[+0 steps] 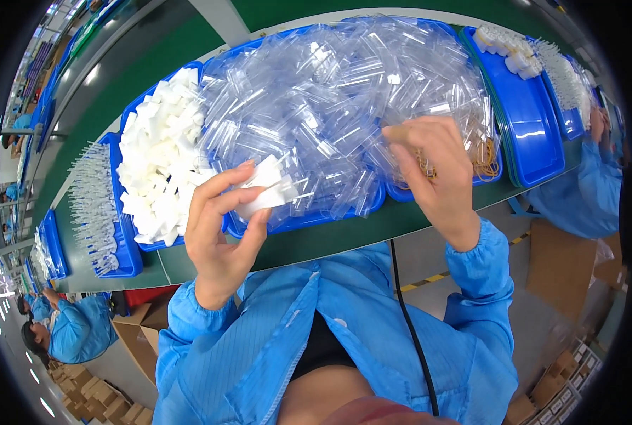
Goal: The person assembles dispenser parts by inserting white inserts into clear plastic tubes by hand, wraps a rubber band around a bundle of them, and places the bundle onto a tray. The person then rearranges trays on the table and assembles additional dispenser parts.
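My left hand [220, 227] pinches a few white plastic pieces [268, 185] between thumb and fingers, with thin prongs sticking out on their right side. It hovers over the front of a blue tray heaped with clear plastic sleeves [298, 92]. My right hand [436, 166] is over the right part of that heap, thumb and forefinger curled close together. Whatever lies between those fingertips cannot be told from the clear sleeves behind. Beneath the right hand lie tan rubber bands [487, 159] in a blue tray, partly hidden by the hand.
Left of the sleeves stands a blue tray of white plastic pieces [161, 152], then thin translucent parts [93, 205]. At the right, a blue tray [532, 134] has white parts [507, 49] at its far end. Co-workers in blue [82, 329] sit along the green bench. A black cable [409, 333] hangs in front of me.
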Tool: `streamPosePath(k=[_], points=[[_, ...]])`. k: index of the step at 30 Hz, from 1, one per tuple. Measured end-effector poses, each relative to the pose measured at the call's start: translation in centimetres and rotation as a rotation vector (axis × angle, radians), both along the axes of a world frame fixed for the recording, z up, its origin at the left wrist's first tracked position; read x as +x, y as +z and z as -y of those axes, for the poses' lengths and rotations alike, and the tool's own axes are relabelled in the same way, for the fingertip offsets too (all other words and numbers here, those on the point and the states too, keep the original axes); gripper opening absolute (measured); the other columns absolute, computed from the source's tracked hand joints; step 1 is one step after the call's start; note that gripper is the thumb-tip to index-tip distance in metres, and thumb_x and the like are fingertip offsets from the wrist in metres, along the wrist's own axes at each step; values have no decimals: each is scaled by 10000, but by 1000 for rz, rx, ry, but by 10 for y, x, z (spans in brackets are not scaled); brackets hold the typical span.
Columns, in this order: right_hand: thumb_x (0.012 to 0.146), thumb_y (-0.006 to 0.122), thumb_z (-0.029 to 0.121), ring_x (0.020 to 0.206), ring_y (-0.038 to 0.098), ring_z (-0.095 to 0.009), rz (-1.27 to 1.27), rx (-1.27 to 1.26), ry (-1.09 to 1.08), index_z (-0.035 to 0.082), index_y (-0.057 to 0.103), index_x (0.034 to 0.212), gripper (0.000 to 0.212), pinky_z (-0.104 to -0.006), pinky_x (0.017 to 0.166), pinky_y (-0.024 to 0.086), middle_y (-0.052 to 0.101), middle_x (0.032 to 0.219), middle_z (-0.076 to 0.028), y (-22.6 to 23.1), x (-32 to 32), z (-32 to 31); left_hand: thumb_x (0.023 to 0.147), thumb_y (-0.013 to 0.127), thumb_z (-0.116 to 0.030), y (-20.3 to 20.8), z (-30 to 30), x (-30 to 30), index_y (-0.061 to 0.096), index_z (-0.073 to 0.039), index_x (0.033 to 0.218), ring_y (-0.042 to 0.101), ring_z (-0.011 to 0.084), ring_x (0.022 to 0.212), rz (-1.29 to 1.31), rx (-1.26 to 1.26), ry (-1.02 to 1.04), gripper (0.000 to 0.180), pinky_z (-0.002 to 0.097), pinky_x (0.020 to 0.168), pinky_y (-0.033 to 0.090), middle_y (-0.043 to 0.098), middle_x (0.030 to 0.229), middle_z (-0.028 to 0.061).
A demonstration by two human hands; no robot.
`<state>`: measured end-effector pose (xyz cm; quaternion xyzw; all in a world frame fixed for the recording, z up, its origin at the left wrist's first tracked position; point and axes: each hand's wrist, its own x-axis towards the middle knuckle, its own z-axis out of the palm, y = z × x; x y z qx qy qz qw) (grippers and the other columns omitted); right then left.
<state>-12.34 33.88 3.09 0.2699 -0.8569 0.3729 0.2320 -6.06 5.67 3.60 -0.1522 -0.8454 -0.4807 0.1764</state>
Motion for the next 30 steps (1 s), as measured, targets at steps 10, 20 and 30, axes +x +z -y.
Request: streamPosePath(k=[10, 20, 30], points=[[704, 726, 33, 992, 580, -215, -217, 339, 214, 107, 685, 1003, 311, -355, 836, 425, 636, 986, -9, 18, -45, 61, 778, 769, 32, -8, 27, -2, 627, -14, 1042, 634, 253, 1087, -29, 51, 176, 304, 308, 817, 565, 599, 1231, 159], [740, 743, 41, 932, 598, -215, -122, 468, 332, 98, 654, 1028, 307, -343, 826, 451, 635, 950, -41, 17, -69, 81, 784, 789, 7, -16, 29, -4, 685, -17, 1024, 637, 239, 1094, 30, 266, 112, 263, 289, 794, 551, 621, 1208, 136], [892, 724, 84, 926, 610, -121, 911, -625, 281, 2, 544, 1179, 348, -283, 799, 497, 636, 975, -51, 37, -10, 108, 825, 737, 50, -22, 35, 0, 621, 31, 1052, 587, 301, 1209, 81, 267, -13, 255, 356, 936, 543, 557, 1253, 184]])
